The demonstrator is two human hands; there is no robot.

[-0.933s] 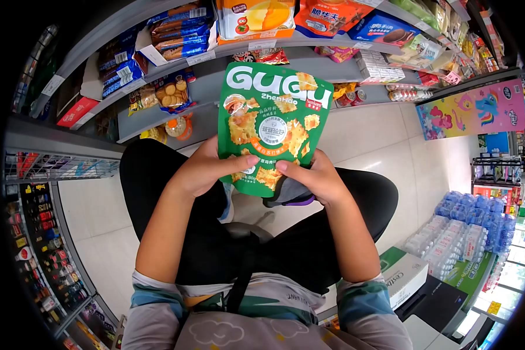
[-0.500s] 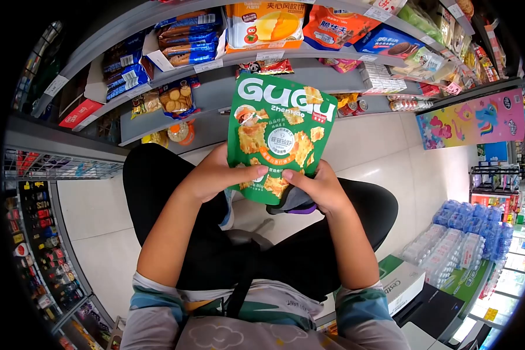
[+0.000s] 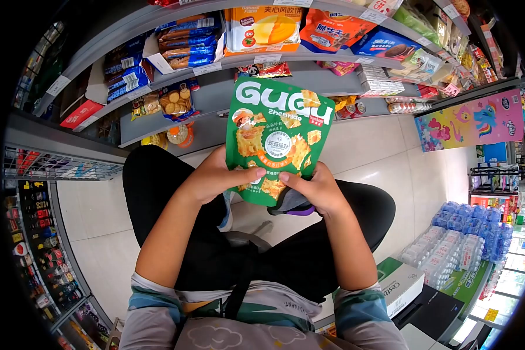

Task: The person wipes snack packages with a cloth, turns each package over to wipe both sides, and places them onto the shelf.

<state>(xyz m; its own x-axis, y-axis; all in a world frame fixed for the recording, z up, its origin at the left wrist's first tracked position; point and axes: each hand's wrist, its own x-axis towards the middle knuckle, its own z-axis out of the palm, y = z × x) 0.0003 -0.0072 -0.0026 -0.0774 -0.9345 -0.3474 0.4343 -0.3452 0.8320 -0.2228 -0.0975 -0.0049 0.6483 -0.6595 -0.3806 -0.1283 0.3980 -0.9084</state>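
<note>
I hold a green snack bag [image 3: 280, 128] upright in front of me, printed with "GUGU" in white letters and pictures of yellow crackers. My left hand [image 3: 216, 175] grips its lower left edge, thumb across the front. My right hand [image 3: 315, 189] grips the lower right corner, thumb on the front. Under the right hand a grey and purple thing [image 3: 294, 204] shows; I cannot tell what it is. My knees in black trousers [image 3: 157, 181] are bent below the bag.
Grey store shelves [image 3: 216, 87] ahead carry biscuit packs, orange boxes and blue packets. Shrink-wrapped water bottles [image 3: 461, 239] are stacked at the right. A white carton [image 3: 399, 283] lies by my right side. A wire rack [image 3: 58, 169] and small goods fill the left.
The bag and both hands stay in nearly the same grip; the bag has shifted slightly right and down in view compared with 0.9 s ago.
</note>
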